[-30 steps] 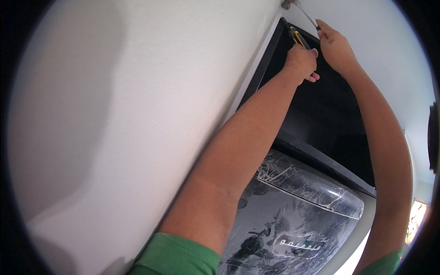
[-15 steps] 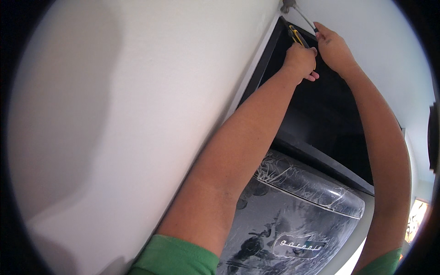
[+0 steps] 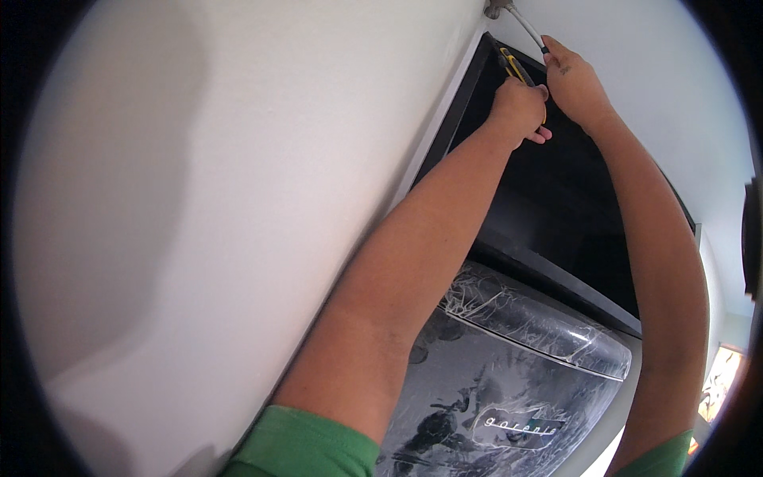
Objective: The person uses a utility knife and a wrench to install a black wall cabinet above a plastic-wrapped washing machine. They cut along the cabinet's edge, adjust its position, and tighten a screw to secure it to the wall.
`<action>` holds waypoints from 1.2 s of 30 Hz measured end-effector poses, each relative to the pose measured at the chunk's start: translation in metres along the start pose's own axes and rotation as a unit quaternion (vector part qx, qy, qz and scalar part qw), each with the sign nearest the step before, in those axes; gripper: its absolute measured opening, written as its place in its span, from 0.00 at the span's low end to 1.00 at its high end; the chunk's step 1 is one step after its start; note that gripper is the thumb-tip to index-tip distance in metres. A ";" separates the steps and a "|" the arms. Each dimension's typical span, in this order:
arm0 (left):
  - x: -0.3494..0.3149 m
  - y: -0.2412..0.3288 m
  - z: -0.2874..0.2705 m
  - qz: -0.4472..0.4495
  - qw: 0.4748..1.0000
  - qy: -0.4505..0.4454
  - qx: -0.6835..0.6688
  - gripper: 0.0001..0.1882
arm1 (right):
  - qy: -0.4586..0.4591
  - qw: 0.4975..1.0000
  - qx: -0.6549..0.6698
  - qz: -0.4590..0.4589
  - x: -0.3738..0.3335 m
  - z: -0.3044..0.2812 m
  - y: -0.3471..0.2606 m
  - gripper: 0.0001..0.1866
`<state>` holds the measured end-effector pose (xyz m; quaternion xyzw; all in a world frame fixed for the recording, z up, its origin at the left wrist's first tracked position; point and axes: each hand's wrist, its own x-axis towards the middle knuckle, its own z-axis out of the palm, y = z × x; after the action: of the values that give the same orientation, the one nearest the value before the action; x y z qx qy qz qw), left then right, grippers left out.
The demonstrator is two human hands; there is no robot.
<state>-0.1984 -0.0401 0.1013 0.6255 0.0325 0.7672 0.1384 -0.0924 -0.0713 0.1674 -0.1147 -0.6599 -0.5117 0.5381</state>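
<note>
Both my arms reach up to the top corner of a black-framed opening or panel (image 3: 556,191). My left hand (image 3: 520,110) is closed around a yellow-and-black pliers-like tool (image 3: 517,67), whose dark tip points into the corner. A bit of yellow shows below that hand; the fingers hide the rest. Just to the right, my right hand (image 3: 576,86) grips a hammer (image 3: 524,28) by the dark end of its pale shaft. The hammer's head is up at the corner, partly cut off by the picture's upper edge. What the tool's tip touches is too small to tell.
A white wall (image 3: 262,199) runs close along my left arm. Below the black frame stands a dark, rounded refrigerator (image 3: 509,381) under wrinkled, scuffed clear film. A pale surface (image 3: 668,87) lies behind my right hand. Something dark (image 3: 751,238) shows at the right rim.
The hammer's head has shifted slightly up and left, and my right hand and forearm have moved a little left. My left hand and its tool have barely moved.
</note>
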 end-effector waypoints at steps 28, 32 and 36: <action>0.009 -0.006 -0.005 -0.012 0.999 -0.034 -0.005 0.22 | -0.022 0.999 -0.024 0.000 0.005 -0.020 -0.007 0.22; 0.008 -0.007 -0.004 -0.010 0.999 -0.043 -0.002 0.22 | 0.021 0.999 -0.023 -0.033 0.009 -0.022 0.008 0.22; 0.009 -0.008 -0.006 -0.007 0.999 -0.038 0.000 0.22 | 0.061 0.998 0.006 -0.025 0.003 -0.024 -0.004 0.22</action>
<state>-0.2043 -0.0299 0.1065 0.6541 0.0320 0.7416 0.1450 -0.0827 -0.0934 0.1655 -0.0635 -0.6313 -0.5275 0.5649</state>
